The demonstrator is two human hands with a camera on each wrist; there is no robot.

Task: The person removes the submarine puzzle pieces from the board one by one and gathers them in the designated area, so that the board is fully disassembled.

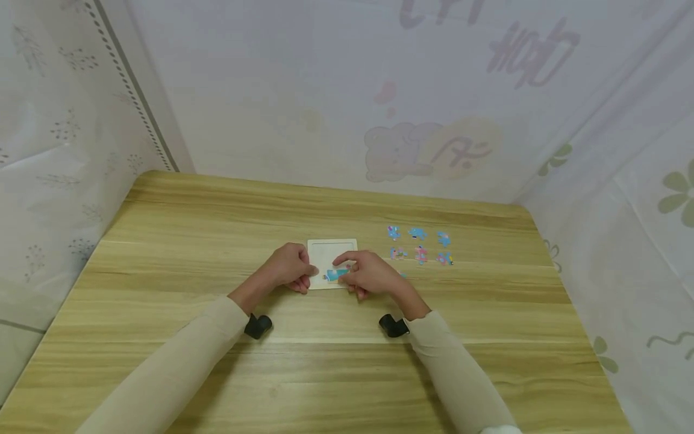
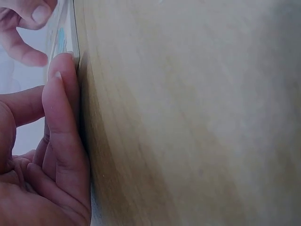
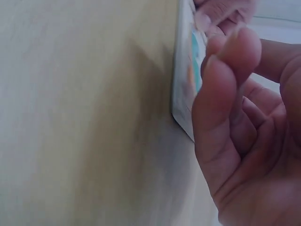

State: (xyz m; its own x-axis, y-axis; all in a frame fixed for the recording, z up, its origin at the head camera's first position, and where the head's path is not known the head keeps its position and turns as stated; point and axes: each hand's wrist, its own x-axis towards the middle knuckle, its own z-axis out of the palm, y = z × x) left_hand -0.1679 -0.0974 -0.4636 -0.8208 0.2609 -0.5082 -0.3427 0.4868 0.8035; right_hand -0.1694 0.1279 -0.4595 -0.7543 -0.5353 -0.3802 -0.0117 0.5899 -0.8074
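Observation:
A white square puzzle tray with a raised rim lies on the table. Blue puzzle pieces sit inside, along its lower part. At the tray's left edge, my left hand grips the rim, thumb on top and the other fingers by the side. My right hand is over the tray's lower right, its index finger stretched above the tray and its thumb near the blue pieces. In the right wrist view its fingers are loosely bent by the tray's edge, with no piece visible between them; contact with the pieces cannot be made out.
Several loose blue and pink puzzle pieces lie in rows to the right of the tray. One more piece is partly hidden behind my right wrist. The wooden table meets patterned cloth walls at its back and sides.

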